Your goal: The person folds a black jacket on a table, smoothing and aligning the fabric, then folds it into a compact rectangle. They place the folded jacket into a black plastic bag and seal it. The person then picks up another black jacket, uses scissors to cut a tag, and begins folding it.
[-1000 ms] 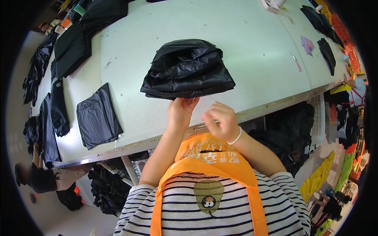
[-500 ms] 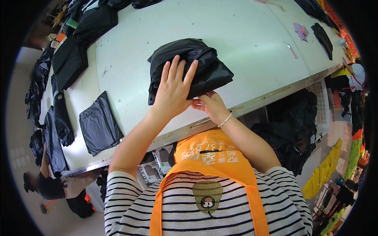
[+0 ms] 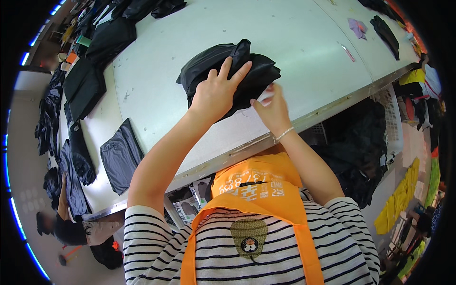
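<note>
A bundle of shiny black folded fabric (image 3: 202, 66), apparently a garment, lies on the pale worktable in front of me. My left hand (image 3: 214, 95) is over its middle, with the fingers bent around a raised fold of the cloth. Just off the bundle's lower right edge is my right hand (image 3: 276, 110), with a beaded bracelet at the wrist. Its thumb points toward the cloth, while its other fingers are blurred by motion. Something whitish and red shows by those fingers, too smeared to name.
A flat folded black garment (image 3: 122, 156) lies left on the worktable (image 3: 161, 118). Stacks of black clothing (image 3: 85, 88) line the far left. A pinkish tool (image 3: 348, 53), purple cloth (image 3: 357, 28) and black cloth strip (image 3: 384, 37) lie right. Another person (image 3: 71, 228) is at left.
My left hand has gone from lying spread on the bundle to gripping a fold, which now stands up. My right hand has moved right and away from the bundle's lower edge.
</note>
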A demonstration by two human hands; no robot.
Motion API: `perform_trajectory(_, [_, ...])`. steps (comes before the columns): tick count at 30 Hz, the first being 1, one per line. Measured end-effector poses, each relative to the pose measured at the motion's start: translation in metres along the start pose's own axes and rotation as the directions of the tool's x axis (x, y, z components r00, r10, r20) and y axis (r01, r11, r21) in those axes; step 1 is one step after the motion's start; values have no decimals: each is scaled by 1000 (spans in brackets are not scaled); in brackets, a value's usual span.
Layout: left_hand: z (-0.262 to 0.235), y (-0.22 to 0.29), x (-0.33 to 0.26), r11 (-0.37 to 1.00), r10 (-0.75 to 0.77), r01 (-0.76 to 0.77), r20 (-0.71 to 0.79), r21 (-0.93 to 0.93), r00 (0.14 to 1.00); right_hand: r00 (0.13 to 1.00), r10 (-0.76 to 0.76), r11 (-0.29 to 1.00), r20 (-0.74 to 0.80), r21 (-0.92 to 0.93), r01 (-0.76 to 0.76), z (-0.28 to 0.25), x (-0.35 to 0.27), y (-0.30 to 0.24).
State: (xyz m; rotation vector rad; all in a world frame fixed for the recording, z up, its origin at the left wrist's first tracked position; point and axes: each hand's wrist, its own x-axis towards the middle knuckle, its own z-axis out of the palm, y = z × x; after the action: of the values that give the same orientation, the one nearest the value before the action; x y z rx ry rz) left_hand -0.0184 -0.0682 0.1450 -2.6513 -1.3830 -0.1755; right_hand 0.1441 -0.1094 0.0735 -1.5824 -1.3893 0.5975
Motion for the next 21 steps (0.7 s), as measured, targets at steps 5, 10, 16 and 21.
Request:
perform_trajectory(5, [5, 4, 12, 999, 49, -47, 81, -19, 996, 716, -607, 690, 345, -218, 690, 6, -8, 16])
perform_trajectory(10, [13, 22, 15, 984, 154, -170, 235, 48, 960, 838, -140, 738, 527, -509, 443, 34, 5, 50])
perform_trajectory(16, [20, 30, 21, 991, 128, -109, 289, -82, 949, 797, -315, 682, 516, -461, 568, -9, 23, 71])
perform_trajectory(21, [25, 22, 27, 979, 190, -165, 238, -122, 952, 681, -223, 446, 698, -548, 708, -56, 52, 61])
